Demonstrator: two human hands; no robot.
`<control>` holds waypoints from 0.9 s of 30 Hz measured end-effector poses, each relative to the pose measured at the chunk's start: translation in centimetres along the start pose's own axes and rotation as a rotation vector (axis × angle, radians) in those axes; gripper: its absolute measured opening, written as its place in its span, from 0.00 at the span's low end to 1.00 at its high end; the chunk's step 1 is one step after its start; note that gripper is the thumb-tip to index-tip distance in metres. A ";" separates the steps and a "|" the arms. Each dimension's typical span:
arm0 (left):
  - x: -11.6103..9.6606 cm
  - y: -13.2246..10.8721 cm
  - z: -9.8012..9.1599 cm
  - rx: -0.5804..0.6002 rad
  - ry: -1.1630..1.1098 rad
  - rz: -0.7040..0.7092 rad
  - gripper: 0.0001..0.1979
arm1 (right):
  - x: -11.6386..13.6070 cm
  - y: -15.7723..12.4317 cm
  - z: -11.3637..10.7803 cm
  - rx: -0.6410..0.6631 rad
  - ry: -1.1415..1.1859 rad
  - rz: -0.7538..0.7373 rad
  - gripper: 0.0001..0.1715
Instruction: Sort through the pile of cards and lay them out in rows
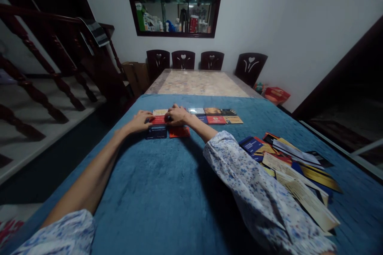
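Note:
My left hand (140,121) has its fingers bent and pressed at the left edge of a red card (158,120). At the card's right edge is my right hand (177,115), fingers curled down and closed, covering part of the cards beneath it. A pale card (160,111) lies just behind the red one. In front of my hands are a dark blue card (156,132) and an orange-red card (179,132), side by side. To the right, the rows continue with a white card (196,110), a bronze card (212,111), a black card (228,112), another red card (216,120) and a yellowish card (233,120).
A loose, overlapping heap of cards (295,165) lies to the right, beside my right forearm. Blue cloth (149,191) covers the near part of the table; its far end is bare stone-patterned top (200,81). Dark chairs (183,60) stand beyond, a railing (38,87) at left.

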State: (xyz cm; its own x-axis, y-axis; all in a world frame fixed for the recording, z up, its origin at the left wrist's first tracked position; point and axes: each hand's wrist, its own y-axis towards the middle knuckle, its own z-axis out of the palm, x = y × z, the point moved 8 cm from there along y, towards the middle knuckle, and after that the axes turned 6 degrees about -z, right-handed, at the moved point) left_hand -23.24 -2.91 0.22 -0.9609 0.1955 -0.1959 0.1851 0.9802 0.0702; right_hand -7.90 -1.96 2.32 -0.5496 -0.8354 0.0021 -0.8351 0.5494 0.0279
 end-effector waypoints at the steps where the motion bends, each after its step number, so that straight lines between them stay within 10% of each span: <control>1: -0.1 0.0 0.0 -0.002 0.001 0.000 0.23 | 0.0 0.1 0.0 -0.001 -0.007 0.002 0.21; 27: -0.2 0.1 0.1 -0.062 -0.085 -0.036 0.15 | 1.1 0.7 0.2 -0.015 -0.068 0.014 0.17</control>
State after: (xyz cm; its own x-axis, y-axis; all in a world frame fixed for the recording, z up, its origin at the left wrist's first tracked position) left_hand -23.04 -2.83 0.16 -0.9452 0.1652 -0.2818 0.1356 0.9833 0.1216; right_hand -9.07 -2.45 2.09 -0.5624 -0.8243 -0.0651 -0.8269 0.5608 0.0430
